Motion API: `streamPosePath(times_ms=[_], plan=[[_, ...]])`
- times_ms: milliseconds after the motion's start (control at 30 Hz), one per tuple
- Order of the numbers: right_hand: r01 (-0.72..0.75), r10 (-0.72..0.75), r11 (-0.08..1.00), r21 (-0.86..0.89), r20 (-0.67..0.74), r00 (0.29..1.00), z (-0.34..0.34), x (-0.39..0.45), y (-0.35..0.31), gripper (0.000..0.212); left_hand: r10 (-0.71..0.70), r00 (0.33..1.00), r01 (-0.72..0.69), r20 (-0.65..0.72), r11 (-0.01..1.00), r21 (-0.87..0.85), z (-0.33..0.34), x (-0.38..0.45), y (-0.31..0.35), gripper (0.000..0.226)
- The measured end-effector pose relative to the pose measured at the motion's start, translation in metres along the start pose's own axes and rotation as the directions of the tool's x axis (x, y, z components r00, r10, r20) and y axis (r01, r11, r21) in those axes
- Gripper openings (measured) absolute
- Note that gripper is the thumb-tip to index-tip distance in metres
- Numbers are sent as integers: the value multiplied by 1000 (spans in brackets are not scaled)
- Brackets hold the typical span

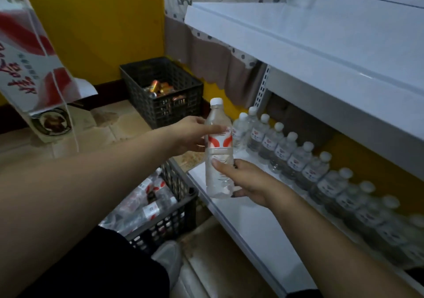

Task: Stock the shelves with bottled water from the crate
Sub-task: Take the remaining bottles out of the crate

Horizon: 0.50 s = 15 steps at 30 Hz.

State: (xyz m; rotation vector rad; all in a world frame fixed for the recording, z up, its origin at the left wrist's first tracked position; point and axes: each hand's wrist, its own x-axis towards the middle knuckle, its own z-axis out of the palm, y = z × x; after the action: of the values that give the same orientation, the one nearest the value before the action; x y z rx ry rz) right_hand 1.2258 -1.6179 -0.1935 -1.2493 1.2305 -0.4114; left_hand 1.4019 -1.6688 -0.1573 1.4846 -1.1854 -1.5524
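Observation:
A clear water bottle (pixel 219 137) with a white cap and a red-and-white label stands upright in the air over the front left corner of the lower white shelf (pixel 247 219). My left hand (pixel 192 134) grips it at the label. My right hand (pixel 247 183) grips its lower part. A row of several like bottles (pixel 298 157) lines the back of that shelf, running to the right. Below my left arm, a dark plastic crate (pixel 176 219) holds several bottles lying down.
A second dark crate (pixel 160 91) with orange cans sits on the floor by the yellow wall. An upper white shelf (pixel 321 45) overhangs the lower one. A printed bag (pixel 29 68) hangs at the left. My shoe (pixel 169 258) is beside the near crate.

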Motion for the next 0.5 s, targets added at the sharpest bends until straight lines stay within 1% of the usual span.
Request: streamPosePath(times_ms=[67, 133, 167, 233, 300, 433, 500], plan=[[-7, 7, 1000, 11, -18, 1000, -19, 2, 3, 56, 37, 998, -36, 40, 999, -18, 13, 8, -7, 42], [23, -22, 1000, 8, -48, 999, -37, 1, 4, 62, 66, 995, -63, 74, 997, -34, 22, 12, -11, 32], [39, -38, 999, 4, -48, 998, -44, 1, 4, 61, 76, 994, -73, 82, 996, -46, 26, 14, -12, 34], [59, -59, 998, 2, -30, 998, -53, -2, 1, 55, 85, 992, -79, 90, 995, -67, 30, 14, -11, 47], [78, -78, 997, -1, -13, 997, -56, -6, 0, 49, 85, 991, -77, 103, 994, -75, 33, 10, -5, 56], [69, -70, 997, 21, 45, 997, -49, -24, -3, 49, 90, 992, -79, 89, 990, -112, 31, -8, 9, 56], [67, -70, 997, 39, 74, 995, -42, -38, -7, 49, 68, 994, -59, 86, 993, -106, 27, -24, 17, 54]])
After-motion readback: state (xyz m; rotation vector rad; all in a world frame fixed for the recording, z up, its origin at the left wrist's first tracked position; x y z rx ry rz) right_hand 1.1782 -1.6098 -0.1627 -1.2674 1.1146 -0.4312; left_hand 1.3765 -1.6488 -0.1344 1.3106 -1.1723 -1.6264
